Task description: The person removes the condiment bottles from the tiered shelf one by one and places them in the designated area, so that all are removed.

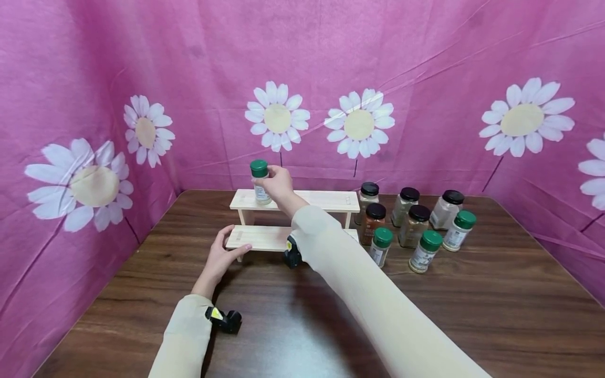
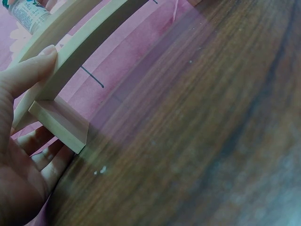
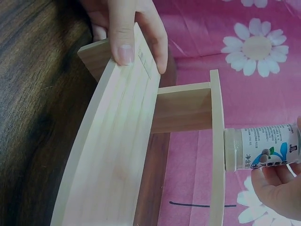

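A two-tier wooden shelf [image 1: 264,239] of pale wood stands on the dark table. On the left part of its upper tier is a clear spice jar [image 1: 261,194] with a green lid and a printed label. My right hand [image 1: 279,185] grips this jar from its right side; in the right wrist view the base of the jar [image 3: 268,147] meets the upper board. At the lower tier's left end, my left hand [image 1: 223,251] grips the board, thumb on top. The left wrist view shows that thumb [image 2: 35,70] on the board's edge, with the other fingers behind the end support.
Right of the shelf stand several spice jars: black-lidded ones such as the brown jar [image 1: 372,226] and the pale jar [image 1: 446,211], and green-lidded ones such as the front jar [image 1: 423,253]. A pink curtain [image 1: 212,63] with daisies hangs behind the wooden table [image 1: 496,294].
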`<state>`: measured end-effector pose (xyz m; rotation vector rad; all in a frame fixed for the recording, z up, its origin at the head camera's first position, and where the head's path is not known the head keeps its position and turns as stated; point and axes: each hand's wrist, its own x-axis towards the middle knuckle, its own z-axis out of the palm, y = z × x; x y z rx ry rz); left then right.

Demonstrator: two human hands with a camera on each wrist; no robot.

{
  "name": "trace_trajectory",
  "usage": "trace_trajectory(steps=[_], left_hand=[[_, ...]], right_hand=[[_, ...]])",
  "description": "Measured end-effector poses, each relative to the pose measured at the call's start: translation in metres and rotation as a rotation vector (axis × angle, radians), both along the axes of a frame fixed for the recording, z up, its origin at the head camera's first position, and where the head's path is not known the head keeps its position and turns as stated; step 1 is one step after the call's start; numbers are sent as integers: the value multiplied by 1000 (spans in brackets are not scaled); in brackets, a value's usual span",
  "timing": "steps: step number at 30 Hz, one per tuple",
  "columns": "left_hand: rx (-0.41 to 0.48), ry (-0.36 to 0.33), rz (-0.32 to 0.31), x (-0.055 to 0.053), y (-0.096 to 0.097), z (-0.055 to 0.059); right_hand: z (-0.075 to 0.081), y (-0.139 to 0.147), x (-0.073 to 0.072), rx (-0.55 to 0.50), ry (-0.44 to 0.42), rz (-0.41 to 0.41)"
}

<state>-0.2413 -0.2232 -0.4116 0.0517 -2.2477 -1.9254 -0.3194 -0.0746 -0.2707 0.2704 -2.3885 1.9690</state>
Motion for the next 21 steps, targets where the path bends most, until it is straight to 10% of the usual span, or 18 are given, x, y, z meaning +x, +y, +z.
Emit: trace_trajectory(steps=[21], left_hand=[[-18, 8, 8, 0, -2, -1]], right_hand=[[4, 4, 15, -87, 4, 93]])
